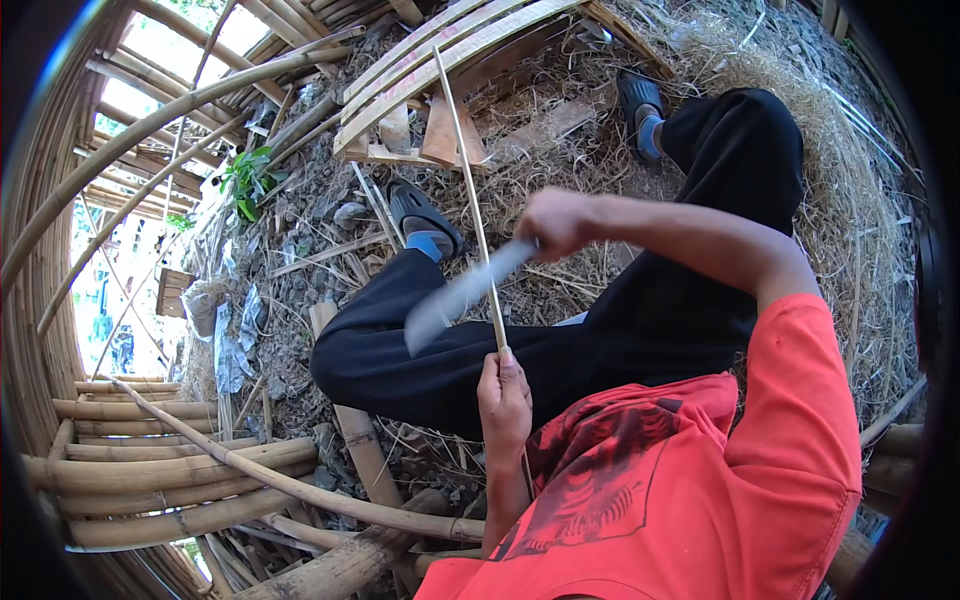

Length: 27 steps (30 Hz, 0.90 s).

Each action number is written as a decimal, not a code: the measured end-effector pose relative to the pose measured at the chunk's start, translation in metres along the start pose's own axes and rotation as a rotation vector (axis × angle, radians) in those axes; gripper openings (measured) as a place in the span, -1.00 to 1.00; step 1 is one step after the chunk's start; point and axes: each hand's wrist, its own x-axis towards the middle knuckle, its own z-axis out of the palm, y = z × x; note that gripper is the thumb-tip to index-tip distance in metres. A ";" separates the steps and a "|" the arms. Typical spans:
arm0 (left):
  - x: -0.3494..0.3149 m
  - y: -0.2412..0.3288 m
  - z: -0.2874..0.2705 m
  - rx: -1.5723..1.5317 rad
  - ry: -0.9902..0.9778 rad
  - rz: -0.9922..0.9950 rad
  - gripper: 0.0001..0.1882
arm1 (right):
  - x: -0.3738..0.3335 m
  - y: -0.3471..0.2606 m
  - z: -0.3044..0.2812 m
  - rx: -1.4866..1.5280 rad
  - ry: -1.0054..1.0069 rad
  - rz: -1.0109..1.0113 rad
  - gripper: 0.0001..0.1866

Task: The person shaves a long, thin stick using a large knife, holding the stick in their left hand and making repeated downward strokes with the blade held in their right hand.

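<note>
My left hand (505, 398) is closed round the lower part of a long, thin bamboo strip (468, 175). The strip slants up and away from me, its far end crossing in front of a wooden pallet-like frame. My right hand (560, 222) grips the handle of a large knife (465, 295), whose broad grey blade is smeared by motion. Pointing down to the left, the blade crosses the strip above my left hand; whether it touches the strip I cannot tell. The handle is mostly hidden in my fist.
Slatted wooden boards (440, 65) stand just beyond my feet. Bamboo poles (170, 460) are stacked at the left, with one long pole (300, 490) running across the lower left. Fine shavings (830, 230) cover the ground at right. A green plant (248, 183) grows among rubble.
</note>
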 end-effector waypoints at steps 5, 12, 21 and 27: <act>-0.004 0.006 0.001 -0.046 0.008 0.006 -0.66 | 0.000 -0.002 -0.003 -0.147 0.123 -0.035 -0.92; -0.002 -0.006 0.004 0.051 -0.038 0.055 -0.71 | 0.011 0.099 -0.068 -0.091 0.344 0.758 -0.68; 0.014 -0.028 -0.009 0.109 -0.003 0.035 -0.70 | 0.023 0.056 -0.024 -0.070 0.158 0.619 -0.74; 0.010 -0.009 0.002 -0.018 -0.029 -0.031 -0.64 | -0.010 -0.003 0.020 -0.088 0.120 -0.085 -0.90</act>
